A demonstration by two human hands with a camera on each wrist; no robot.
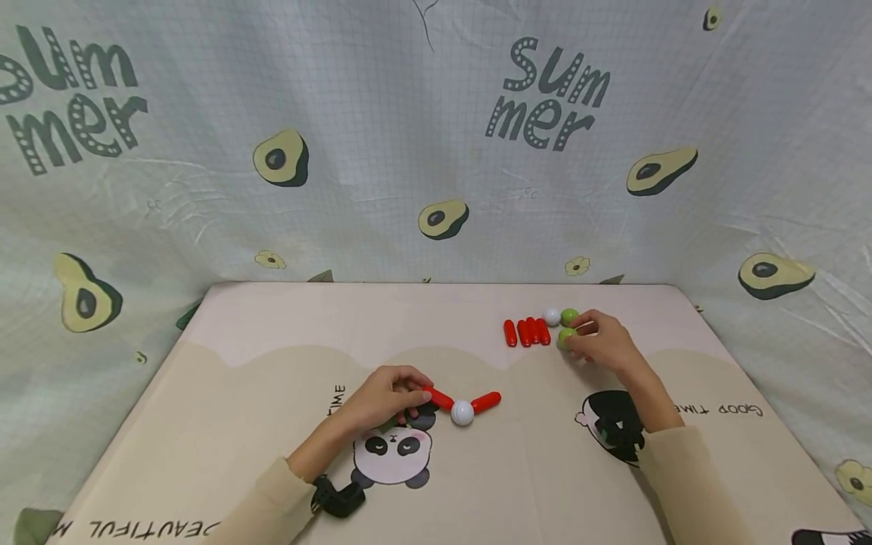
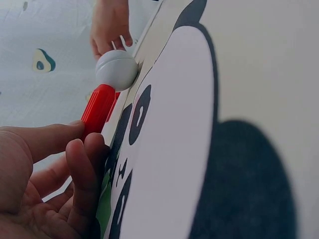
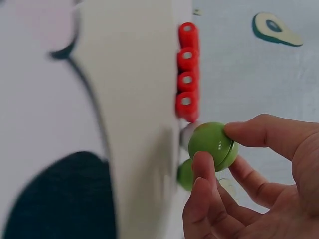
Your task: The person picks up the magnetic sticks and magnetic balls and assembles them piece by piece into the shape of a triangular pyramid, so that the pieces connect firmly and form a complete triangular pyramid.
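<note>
My left hand (image 1: 390, 395) pinches the outer end of a red rod (image 1: 439, 398), whose other end meets a white ball (image 1: 462, 412). A second red rod (image 1: 487, 402) extends from the ball to the right, forming a V shape. In the left wrist view, thumb and fingers hold the red rod (image 2: 98, 109) below the white ball (image 2: 116, 70). My right hand (image 1: 602, 342) grips a green ball (image 1: 567, 338) at the back right. The right wrist view shows that green ball (image 3: 213, 146) between thumb and fingers, partly covering a white ball behind it.
Several red rods (image 1: 534, 331) lie side by side at the back right, beside another white ball (image 1: 552, 316) and another green ball (image 1: 569, 317). A black strap-like object (image 1: 338, 497) is at my left wrist. A printed curtain (image 1: 368, 144) hangs behind the table.
</note>
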